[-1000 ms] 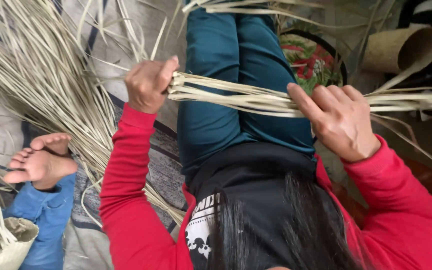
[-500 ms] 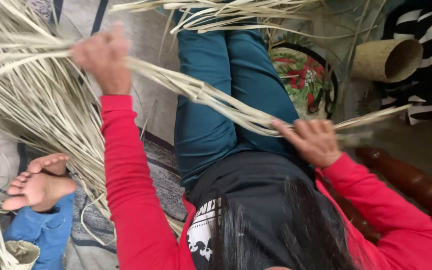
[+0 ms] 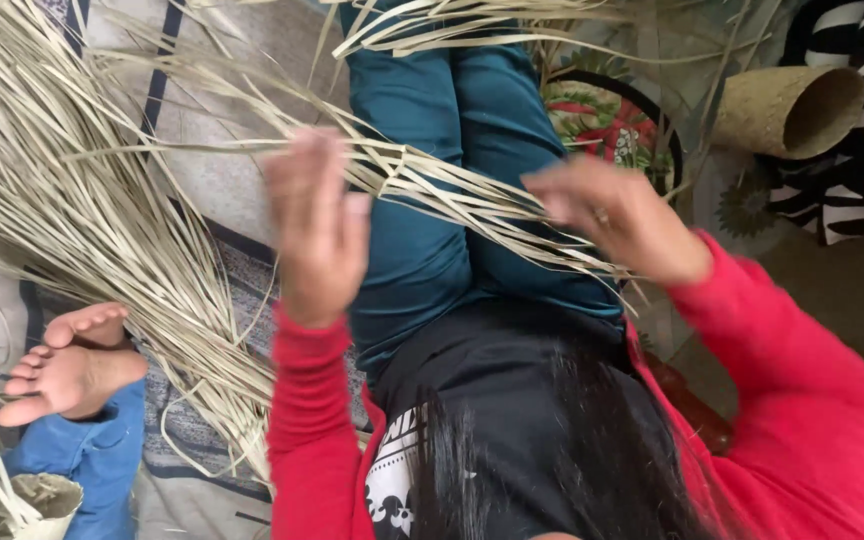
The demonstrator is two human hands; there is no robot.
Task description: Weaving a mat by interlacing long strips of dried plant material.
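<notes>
My left hand (image 3: 317,225) is raised with its fingers loosely spread, blurred, and I cannot tell whether it grips anything; the bundle of pale flat dried palm strips (image 3: 452,190) passes just behind it. My right hand (image 3: 617,215) is half curled over the same bundle, its fingertips pinching the strips where they cross above my teal trouser legs (image 3: 432,120). The strips fan out to the left into a big loose heap of the same dried leaves (image 3: 62,210) lying on the grey mat with dark stripes (image 3: 222,180).

Beyond my right hand a round tray with a red and green flower pattern (image 3: 607,120) lies on the floor, partly under loose strips. Further right a tan woven cylinder basket (image 3: 792,105) lies on its side; its dark mouth shows nothing inside. At lower left another person's bare foot (image 3: 67,370) rests beside the heap.
</notes>
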